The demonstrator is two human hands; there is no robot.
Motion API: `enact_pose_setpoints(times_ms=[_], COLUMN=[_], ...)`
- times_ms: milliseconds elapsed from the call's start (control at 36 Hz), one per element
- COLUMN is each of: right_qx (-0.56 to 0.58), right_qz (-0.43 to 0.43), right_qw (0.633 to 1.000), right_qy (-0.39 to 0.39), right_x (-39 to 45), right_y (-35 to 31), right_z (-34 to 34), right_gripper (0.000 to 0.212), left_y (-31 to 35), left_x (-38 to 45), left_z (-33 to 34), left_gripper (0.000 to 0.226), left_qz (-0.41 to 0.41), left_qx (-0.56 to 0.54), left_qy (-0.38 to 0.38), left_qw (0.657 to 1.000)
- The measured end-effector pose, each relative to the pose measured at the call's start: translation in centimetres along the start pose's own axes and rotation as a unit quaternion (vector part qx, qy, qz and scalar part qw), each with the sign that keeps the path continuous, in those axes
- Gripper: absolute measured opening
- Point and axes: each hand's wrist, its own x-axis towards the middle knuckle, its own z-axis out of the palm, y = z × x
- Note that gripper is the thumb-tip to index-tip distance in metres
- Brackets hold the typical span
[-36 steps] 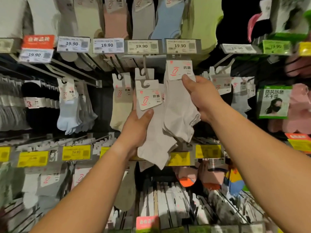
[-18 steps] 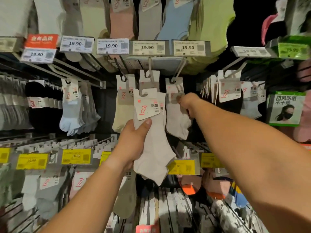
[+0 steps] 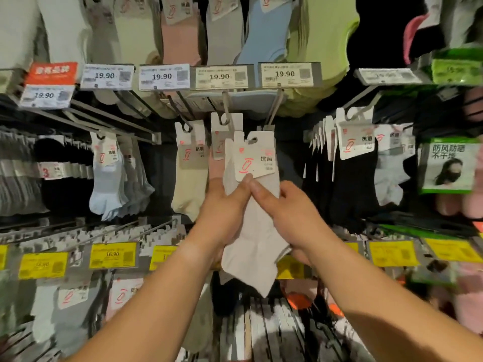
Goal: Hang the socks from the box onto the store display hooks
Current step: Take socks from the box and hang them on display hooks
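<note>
I am holding a pale grey sock pair (image 3: 254, 231) up in front of the display, both hands gripping it. My left hand (image 3: 222, 215) is wrapping its fingers round the left edge, thumb pressing just under the card header (image 3: 254, 159). My right hand (image 3: 290, 218) is pinching the right side. The header is sitting just below a display hook (image 3: 274, 111), under the 19.90 price tags (image 3: 286, 74).

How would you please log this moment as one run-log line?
stage: preparing next pair | left hand: grips white socks | right hand: pinches them | header card: off hook
</note>
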Motion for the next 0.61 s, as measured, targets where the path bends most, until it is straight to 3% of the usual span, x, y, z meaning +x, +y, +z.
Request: enact_pose_setpoints(times_ms=[56,167,333,611], right_qx=[0.03,0.029,0.007,0.02], right_qz=[0.002,0.001,-0.006,-0.067], right_qw=[0.999,1.0,0.998,0.995], right_qy=[-0.012,-0.003,0.06,0.069], right_x=[0.3,0.7,1.3,2.3], right_y=[0.0,0.0,-1.3,-6.0], right_z=[-0.7,-2.0,-3.2,-4.5], right_gripper=[0.032,0.02,0.027,0.026], left_y=[0.1,-0.2,-0.1,0.3], left_x=[0.2,0.7,0.5,0.4], left_z=[0.3,0.4,0.4,0.3], left_gripper=[0.057,0.036,0.031,0.032], left_qz=[-0.008,-0.026,-0.023,-0.018], left_qx=[-0.032,-0.026,0.027,0.021], left_qy=[-0.022,0.035,0.076,0.083], left_qw=[0.999,0.999,0.996,0.996])
